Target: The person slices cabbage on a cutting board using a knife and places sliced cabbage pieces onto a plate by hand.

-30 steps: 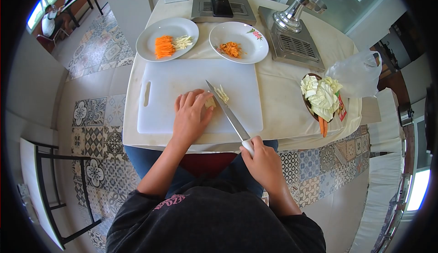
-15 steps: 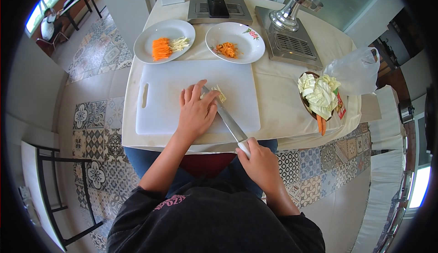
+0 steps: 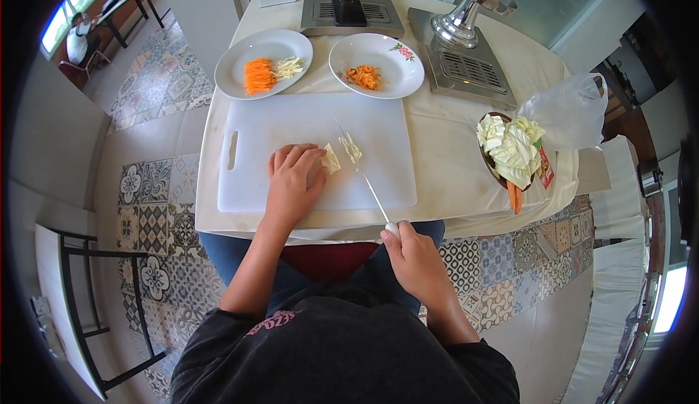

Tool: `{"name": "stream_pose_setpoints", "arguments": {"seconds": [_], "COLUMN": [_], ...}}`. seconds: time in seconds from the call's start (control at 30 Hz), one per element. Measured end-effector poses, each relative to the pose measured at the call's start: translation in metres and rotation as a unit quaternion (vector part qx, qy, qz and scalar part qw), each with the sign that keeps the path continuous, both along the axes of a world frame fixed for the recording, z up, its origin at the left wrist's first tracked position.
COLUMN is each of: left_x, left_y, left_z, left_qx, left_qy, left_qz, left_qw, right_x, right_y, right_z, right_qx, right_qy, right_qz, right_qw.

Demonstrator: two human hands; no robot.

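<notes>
My left hand [image 3: 293,182] rests on the white cutting board [image 3: 277,123], fingers stretched and thumb apart, its fingertips at the edge of a small flat pale piece of cabbage [image 3: 331,159]. To the right of that piece lie thin cut cabbage strips [image 3: 350,147]. My right hand [image 3: 413,257] is closed around the handle of a knife [image 3: 373,194]. The blade points away from me over the board, edge-on to the camera, beside the strips.
Behind the board stand a plate [image 3: 229,76] of carrot and pale strips and a flowered plate [image 3: 404,87] with orange shreds. A bowl of cabbage leaves [image 3: 515,155] and carrots [image 3: 514,197] sits right, near a plastic bag [image 3: 571,116]. Metal stands [image 3: 466,65] and a phone [image 3: 349,10] are farther back.
My left hand has drawn back left and toward me, uncovering the cabbage piece and strips. The knife blade has turned from showing its flat side to edge-on.
</notes>
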State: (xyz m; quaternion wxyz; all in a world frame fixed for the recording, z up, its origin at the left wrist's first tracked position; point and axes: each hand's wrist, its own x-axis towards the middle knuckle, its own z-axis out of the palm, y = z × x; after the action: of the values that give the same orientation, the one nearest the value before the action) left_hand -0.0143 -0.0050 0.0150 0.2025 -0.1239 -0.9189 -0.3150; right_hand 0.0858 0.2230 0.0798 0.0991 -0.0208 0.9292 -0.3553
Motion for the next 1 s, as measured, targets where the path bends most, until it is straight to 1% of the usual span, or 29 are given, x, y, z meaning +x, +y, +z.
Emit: {"name": "stream_pose_setpoints", "arguments": {"seconds": [0.1, 0.27, 0.47, 0.6, 0.77, 1.0], "left_x": [0.0, 0.001, 0.002, 0.002, 0.002, 0.003], "left_y": [0.002, 0.005, 0.007, 0.008, 0.009, 0.009], "left_z": [0.0, -0.003, -0.004, -0.002, -0.006, 0.001], "left_qx": [-0.008, -0.035, -0.051, -0.04, -0.042, -0.023], "left_qy": [0.008, 0.023, 0.01, -0.009, 0.01, -0.014], "left_qz": [-0.006, -0.006, 0.003, 0.012, 0.023, 0.023], "left_qw": [1.0, 0.999, 0.999, 0.999, 0.999, 0.999], "right_x": [-0.002, -0.004, -0.007, -0.009, -0.007, -0.004], "right_y": [-0.006, -0.017, -0.02, -0.023, -0.024, -0.022], "right_z": [-0.003, -0.003, -0.005, -0.004, -0.009, -0.005], "right_qx": [-0.03, -0.03, -0.029, -0.022, -0.019, -0.029], "right_qy": [-0.014, -0.02, -0.016, -0.045, -0.042, -0.055], "right_qz": [0.009, 0.025, 0.037, 0.04, 0.037, 0.038], "right_qw": [0.999, 0.999, 0.999, 0.998, 0.998, 0.997]}}
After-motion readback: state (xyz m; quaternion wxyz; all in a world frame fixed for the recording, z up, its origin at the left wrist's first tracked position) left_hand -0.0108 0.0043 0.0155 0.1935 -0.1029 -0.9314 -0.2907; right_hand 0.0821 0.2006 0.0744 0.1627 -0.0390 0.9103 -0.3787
